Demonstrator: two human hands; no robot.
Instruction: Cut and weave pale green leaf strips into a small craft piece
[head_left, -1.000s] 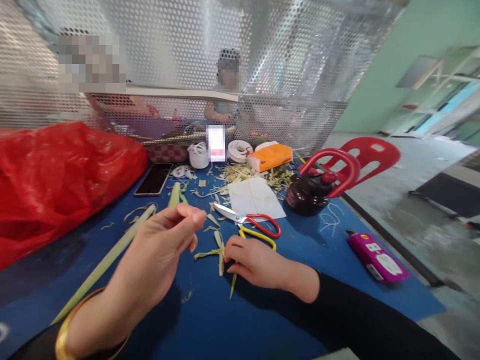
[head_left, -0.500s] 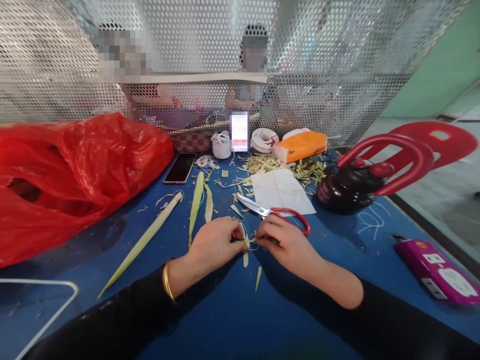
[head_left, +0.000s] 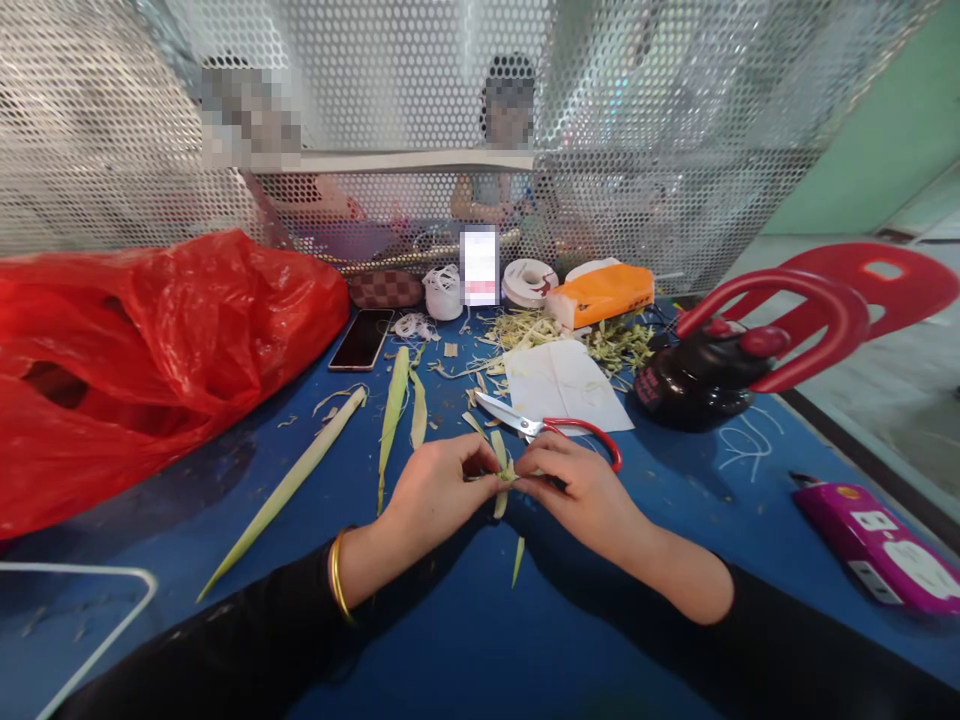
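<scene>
Between my two hands is a small piece made of pale green leaf strips [head_left: 501,503], crossed and pinched at its middle. My left hand [head_left: 439,485], with a gold bangle at the wrist, holds it between thumb and forefinger. From the other side my right hand [head_left: 574,480] pinches it with thumb and fingertips; part of it is hidden by the fingers. Just beyond my right hand lie scissors [head_left: 529,424] with red handles. A small leaf scrap [head_left: 518,562] lies nearer me. Long leaf pieces [head_left: 394,410] and a long folded leaf [head_left: 292,488] lie to the left.
A red plastic bag [head_left: 165,370] fills the left side. At the back are a phone [head_left: 361,338], white string [head_left: 442,292], a ribbon spool [head_left: 530,283] and an orange tissue pack [head_left: 604,295]. A black jug [head_left: 694,385] and a purple box [head_left: 877,545] stand right. Perforated metal [head_left: 390,80] rises behind.
My hands have come slightly closer together around the leaf piece. Its strip now stands up above the fingers, and the right fingertips press nearer its middle. Other things stay put.
</scene>
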